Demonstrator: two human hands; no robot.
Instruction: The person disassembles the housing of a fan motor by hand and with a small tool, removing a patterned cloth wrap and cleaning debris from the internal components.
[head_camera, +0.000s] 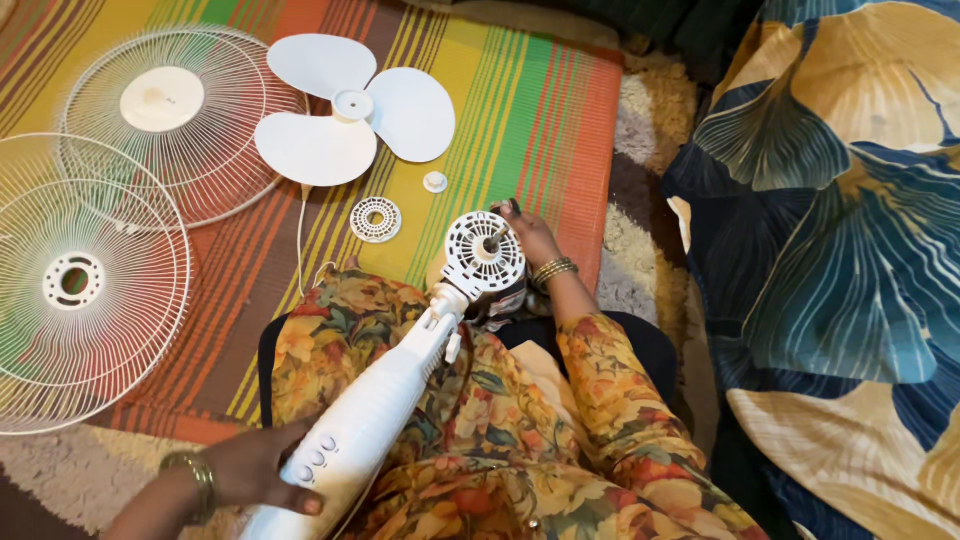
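Two white wire fan guards (95, 290) lie at the left on the striped mat (540, 110). The left hand (262, 468) clasps the button end of the white fan body (385, 400), which slants across the lap. Beyond it lie the three-blade fan blade (350, 108) and a round plastic nut (376, 219). The right hand (532, 240) cups the motor head (484, 254) from behind.

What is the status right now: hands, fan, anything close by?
Left hand grips fan body by the buttons. Right hand steadies motor head. Blade, two grilles on mat, apart from the hands.
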